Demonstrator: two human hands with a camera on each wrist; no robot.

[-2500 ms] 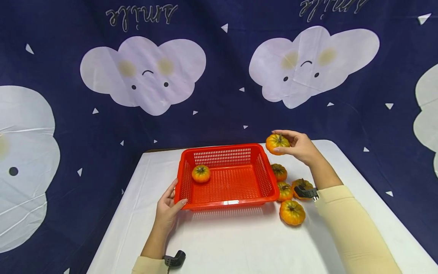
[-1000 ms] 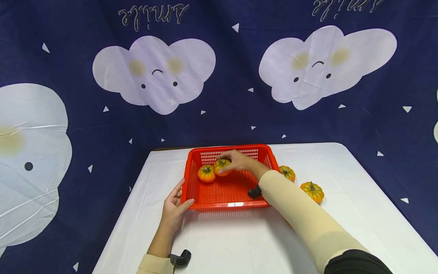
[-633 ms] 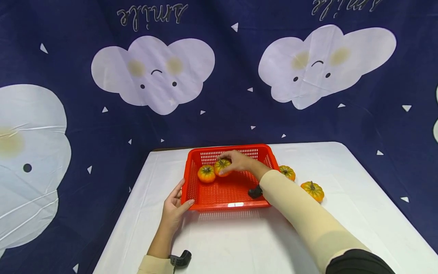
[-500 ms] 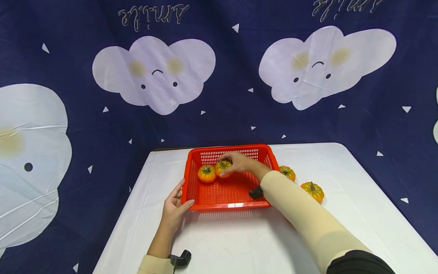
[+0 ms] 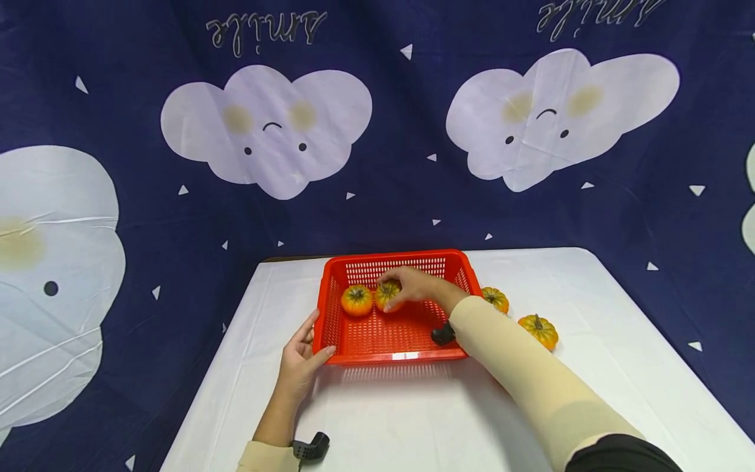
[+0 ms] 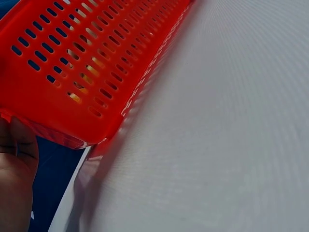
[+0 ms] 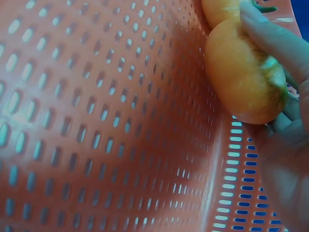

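Head view: Grips the red basket (image 5: 371,358) at its near left corner with the fingers of the left hand (image 5: 299,359), on the white-covered bench (image 5: 413,419). Holds an orange pumpkin (image 5: 386,293) inside the basket between thumb and fingers of the right hand (image 5: 415,285), just beside a second pumpkin (image 5: 356,301) to the left. Reaches in from the right with the pale right sleeve (image 5: 519,357), past a far pumpkin (image 5: 495,299) and a near pumpkin (image 5: 538,331) outside the basket.

Left wrist view: Looks along the basket's slotted outer wall, with part of the left hand at the corner.

Right wrist view: Shows the orange pumpkin close up in curled fingers; cannot tell contact with the basket floor.

Risks, by judgement, nudging the second pumpkin through a hurried release, given the tight spacing. Could also drag the basket askew by catching the sleeve on the right rim.
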